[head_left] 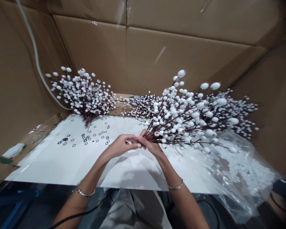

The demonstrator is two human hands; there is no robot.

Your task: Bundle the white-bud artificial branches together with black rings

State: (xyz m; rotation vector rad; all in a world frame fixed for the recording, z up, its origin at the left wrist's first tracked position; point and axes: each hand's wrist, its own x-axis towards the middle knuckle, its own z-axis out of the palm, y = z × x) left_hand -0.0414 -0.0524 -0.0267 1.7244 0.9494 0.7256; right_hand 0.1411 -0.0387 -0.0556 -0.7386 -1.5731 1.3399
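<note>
A bunch of artificial berry stems, white berries on dark reddish twigs, fans out to the right from my right hand. That hand is closed around the gathered lower ends. My left hand meets it at the stem ends, thumb and fingers pinched together. Whatever sits between the left fingertips is too small and covered to make out. Left of my hands, many small black rings lie scattered on the white tabletop.
Another berry bunch lies at the back left, and more berry stems are behind the held ones. A clear plastic bag with white contents covers the right side. Cardboard walls enclose the table; a white cable hangs at left.
</note>
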